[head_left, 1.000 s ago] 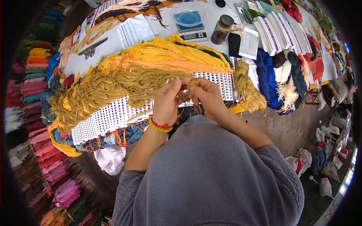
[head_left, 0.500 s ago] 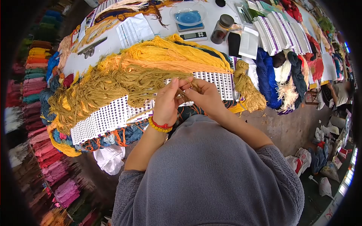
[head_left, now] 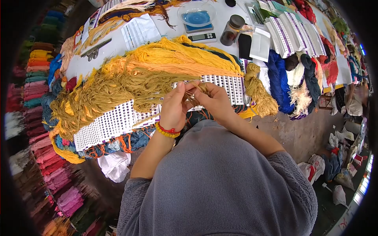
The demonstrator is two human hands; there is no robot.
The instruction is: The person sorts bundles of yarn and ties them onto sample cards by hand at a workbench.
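My left hand (head_left: 174,105) and my right hand (head_left: 215,101) meet at the front of the table, fingertips almost touching. Both are closed, pinching thin strands of olive-brown yarn (head_left: 192,94) between them. Just left of my hands spreads a loose, tangled heap of the same olive-brown yarn (head_left: 106,92). Beneath the hands and the heap lie white cards with rows of dark holes (head_left: 106,125). Orange and yellow skeins (head_left: 177,55) are laid out behind. The exact ends of the pinched strands are hidden by my fingers.
Farther back are a digital scale (head_left: 202,37) with a clear dish, a dark jar (head_left: 232,30), scissors (head_left: 94,51) and a printed sheet (head_left: 141,32). Stacked cards (head_left: 291,35) and blue skeins (head_left: 279,78) are at the right. Coloured yarn bundles (head_left: 39,86) line the left.
My fingers have shifted slightly around the strands, while both hands stay in nearly the same place. A person in the right background has moved.
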